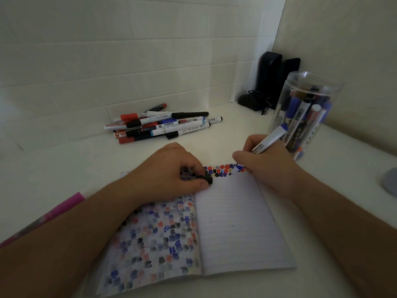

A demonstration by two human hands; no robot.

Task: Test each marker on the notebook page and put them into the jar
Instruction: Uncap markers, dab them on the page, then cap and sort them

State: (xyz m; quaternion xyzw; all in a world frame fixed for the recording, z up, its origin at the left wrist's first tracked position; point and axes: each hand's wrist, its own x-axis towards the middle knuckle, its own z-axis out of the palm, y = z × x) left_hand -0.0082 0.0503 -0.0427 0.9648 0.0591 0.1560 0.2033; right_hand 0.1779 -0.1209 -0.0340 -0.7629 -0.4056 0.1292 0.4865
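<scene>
right hand grips a white blue-ended marker, dabbing the open lined notebook; left hand pinches its black cap — clear plastic jar at right partly filled, loose marker pile upper centre untested.

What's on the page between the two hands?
In the head view, a band of coloured test marks along the notebook's top edge lies between the left hand and right hand.

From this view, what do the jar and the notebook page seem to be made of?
The jar looks like clear, glossy plastic, though glass is possible: the markers inside show through its wall, and the rim catches light. The notebook page looks like thin matte lined paper: faint ruled lines cross it, and on the left page the colour marks look pale and blurred, perhaps ink bled through.
</scene>
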